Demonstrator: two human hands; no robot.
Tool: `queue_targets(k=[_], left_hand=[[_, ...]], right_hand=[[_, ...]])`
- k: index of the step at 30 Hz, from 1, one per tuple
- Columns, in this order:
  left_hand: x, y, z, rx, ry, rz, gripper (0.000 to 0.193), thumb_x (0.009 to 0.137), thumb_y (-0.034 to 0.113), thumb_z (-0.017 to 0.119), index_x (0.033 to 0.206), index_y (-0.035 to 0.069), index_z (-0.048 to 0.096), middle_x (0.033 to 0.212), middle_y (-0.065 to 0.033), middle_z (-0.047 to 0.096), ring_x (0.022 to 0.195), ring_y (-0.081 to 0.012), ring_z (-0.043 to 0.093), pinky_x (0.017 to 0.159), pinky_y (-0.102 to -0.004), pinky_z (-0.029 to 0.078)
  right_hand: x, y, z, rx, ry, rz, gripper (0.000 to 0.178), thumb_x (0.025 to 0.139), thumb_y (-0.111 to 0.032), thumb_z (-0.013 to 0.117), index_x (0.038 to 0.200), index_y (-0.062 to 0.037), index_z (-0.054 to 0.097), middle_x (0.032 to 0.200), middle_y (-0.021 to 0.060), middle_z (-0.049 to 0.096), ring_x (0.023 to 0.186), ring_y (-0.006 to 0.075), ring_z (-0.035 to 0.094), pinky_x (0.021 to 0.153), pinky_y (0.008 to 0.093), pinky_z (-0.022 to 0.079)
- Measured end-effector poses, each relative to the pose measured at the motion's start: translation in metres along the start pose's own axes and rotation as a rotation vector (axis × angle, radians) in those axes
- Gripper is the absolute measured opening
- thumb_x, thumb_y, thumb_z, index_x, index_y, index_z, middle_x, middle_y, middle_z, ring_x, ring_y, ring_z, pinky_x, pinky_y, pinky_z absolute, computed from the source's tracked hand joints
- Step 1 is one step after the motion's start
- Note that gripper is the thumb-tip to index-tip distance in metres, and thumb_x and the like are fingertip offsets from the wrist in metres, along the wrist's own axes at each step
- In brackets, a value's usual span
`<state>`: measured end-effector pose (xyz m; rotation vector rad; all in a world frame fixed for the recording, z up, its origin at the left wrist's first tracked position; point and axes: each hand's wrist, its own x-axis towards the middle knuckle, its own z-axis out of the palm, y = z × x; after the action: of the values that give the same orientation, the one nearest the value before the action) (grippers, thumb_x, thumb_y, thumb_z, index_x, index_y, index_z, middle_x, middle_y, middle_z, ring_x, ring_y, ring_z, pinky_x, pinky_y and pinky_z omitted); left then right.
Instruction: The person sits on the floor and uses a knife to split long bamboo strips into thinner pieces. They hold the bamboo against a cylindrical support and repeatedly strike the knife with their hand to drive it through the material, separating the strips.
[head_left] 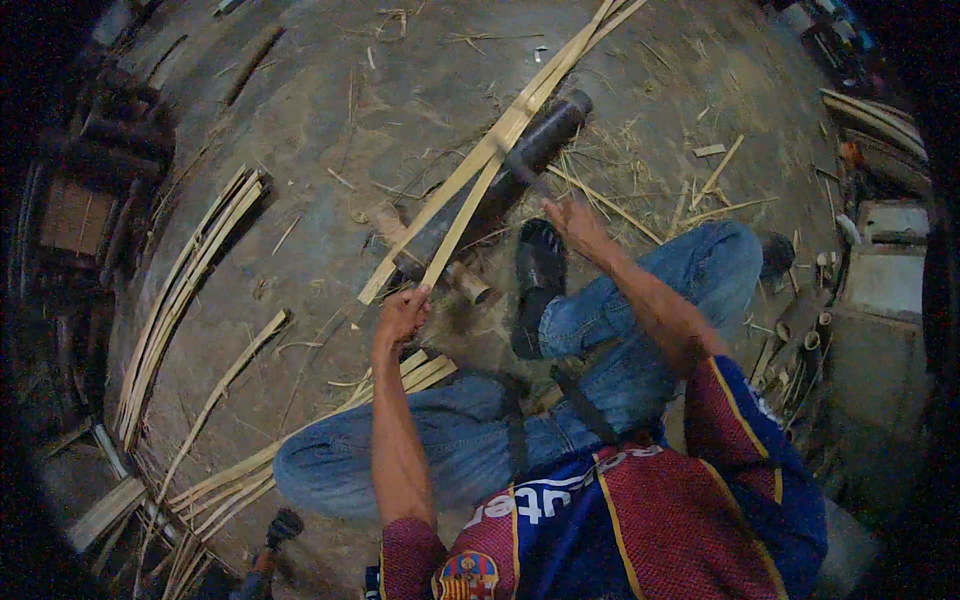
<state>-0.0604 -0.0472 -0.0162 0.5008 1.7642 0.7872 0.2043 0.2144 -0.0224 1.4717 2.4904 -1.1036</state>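
Observation:
My left hand (403,315) is closed round the near end of a pale bamboo strip (462,222). That strip slants up and away across a dark, thick pipe-like cylinder (545,140) on the floor. Another long bamboo strip (425,228) crosses it, its near end left of the cylinder. My right hand (580,228), to the right of the cylinder, grips a blade-like tool (522,170) smeared by motion. The tool reaches up-left to the strips, around where they cross; whether it touches them I cannot tell. A short bamboo tube (468,284) lies at the cylinder's near end.
Bundles of bamboo strips (195,290) lie at the left, with more strips (245,475) beside my left knee. Shavings and thin offcuts (610,170) litter the floor. Cut bamboo pieces (800,345) stand at the right, near a pale box-like object (885,270).

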Motion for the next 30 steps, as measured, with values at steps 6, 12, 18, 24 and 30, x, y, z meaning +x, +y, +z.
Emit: queue_targets(k=[6,12,18,24,30], left_hand=[[0.0,0.007,-0.004,-0.008,-0.043,-0.041,0.044,0.091,0.049,0.06,0.071,0.009,0.059,0.054,0.002,0.049,0.043,-0.0073,0.038,0.04,-0.0255,0.026],[-0.011,0.008,-0.02,0.007,-0.104,-0.188,0.044,0.091,0.048,0.06,0.071,0.009,0.058,0.056,0.0012,0.051,0.046,-0.0083,0.043,0.043,-0.025,0.033],[-0.021,0.009,-0.033,0.035,-0.181,-0.25,0.042,0.091,0.048,0.059,0.076,0.009,0.059,0.06,0.0,0.054,0.047,-0.011,0.045,0.043,-0.0269,0.035],[-0.006,-0.037,-0.057,0.198,-0.345,-0.35,0.049,0.09,0.054,0.056,0.092,0.007,0.067,0.077,-0.0063,0.067,0.058,-0.0171,0.06,0.054,-0.0286,0.047],[0.011,0.019,0.007,-0.094,-0.169,0.046,0.052,0.092,0.053,0.055,0.091,0.002,0.065,0.075,-0.0042,0.064,0.057,-0.0152,0.058,0.052,-0.0301,0.045]], right_hand=[[0.008,0.009,-0.008,0.016,0.172,-0.126,0.061,0.093,-0.057,0.048,0.082,0.0013,0.065,0.073,0.0256,0.063,0.07,0.0403,0.064,0.066,0.0494,0.048],[0.019,0.019,-0.022,-0.029,0.041,0.02,0.059,0.095,-0.053,0.045,0.084,0.0014,0.065,0.075,0.025,0.063,0.071,0.0423,0.062,0.067,0.0496,0.048],[0.023,0.039,-0.018,-0.081,0.189,-0.292,0.06,0.096,-0.053,0.042,0.084,0.0012,0.066,0.078,0.0241,0.065,0.075,0.0427,0.063,0.069,0.0498,0.048],[0.052,0.072,-0.026,-0.266,0.261,-0.004,0.064,0.095,-0.057,0.041,0.091,0.0024,0.065,0.087,0.0234,0.066,0.079,0.0412,0.064,0.072,0.0499,0.049],[-0.006,-0.013,-0.016,-0.125,0.049,-0.034,0.071,0.092,-0.063,0.041,0.078,0.0021,0.066,0.067,0.022,0.063,0.072,0.0408,0.064,0.071,0.0491,0.049]])
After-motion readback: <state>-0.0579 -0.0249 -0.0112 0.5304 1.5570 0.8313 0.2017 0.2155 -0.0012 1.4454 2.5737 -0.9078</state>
